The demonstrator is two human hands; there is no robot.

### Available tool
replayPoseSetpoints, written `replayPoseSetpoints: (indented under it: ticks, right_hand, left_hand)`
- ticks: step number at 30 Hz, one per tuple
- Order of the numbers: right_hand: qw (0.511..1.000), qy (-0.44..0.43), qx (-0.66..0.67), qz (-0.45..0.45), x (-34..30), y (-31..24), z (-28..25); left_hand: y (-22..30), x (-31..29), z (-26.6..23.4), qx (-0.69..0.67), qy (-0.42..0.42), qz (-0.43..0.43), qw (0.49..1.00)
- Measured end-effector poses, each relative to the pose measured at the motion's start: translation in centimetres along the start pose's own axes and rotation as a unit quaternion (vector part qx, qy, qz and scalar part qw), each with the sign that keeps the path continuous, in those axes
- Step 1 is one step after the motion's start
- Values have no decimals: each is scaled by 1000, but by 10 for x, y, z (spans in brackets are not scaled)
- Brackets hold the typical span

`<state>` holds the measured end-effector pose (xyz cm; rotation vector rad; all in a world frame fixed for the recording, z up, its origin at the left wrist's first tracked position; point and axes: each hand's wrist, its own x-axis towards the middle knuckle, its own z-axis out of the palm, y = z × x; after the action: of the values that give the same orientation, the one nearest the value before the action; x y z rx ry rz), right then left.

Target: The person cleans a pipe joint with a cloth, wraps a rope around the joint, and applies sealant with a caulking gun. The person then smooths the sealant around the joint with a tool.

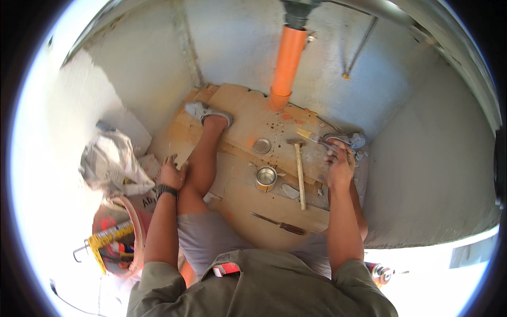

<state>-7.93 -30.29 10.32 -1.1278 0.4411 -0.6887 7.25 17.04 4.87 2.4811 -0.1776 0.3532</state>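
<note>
- Head view: stained, creased cardboard [240, 201] bears a cylindrical metal can [265, 185], a round lid [262, 146] and a wooden-handled hammer [300, 171].
- A paintbrush [316, 138], its bristles pale, angles leftward near the hammer's head, grasped by the right hand [342, 165], forearm stretched forward.
- The left hand [173, 173], released, lies beside the bent left leg [203, 153], fingers loosely spread.

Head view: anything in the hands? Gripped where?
Right hand holds a paintbrush by its handle, bristles pointing away from the hand. Left hand shows nothing held; it is beside the left leg.
</note>
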Motion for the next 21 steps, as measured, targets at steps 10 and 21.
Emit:
replayPoseSetpoints:
  ticks: [10, 21]
  right_hand:
    - [968, -72, 60, 232, -32, 43, -60]
    - [919, -188, -38, 345, -81, 100, -67]
  left_hand:
    - [24, -2, -7, 62, 30, 93, 993]
    - [168, 56, 177, 97, -344, 149, 922]
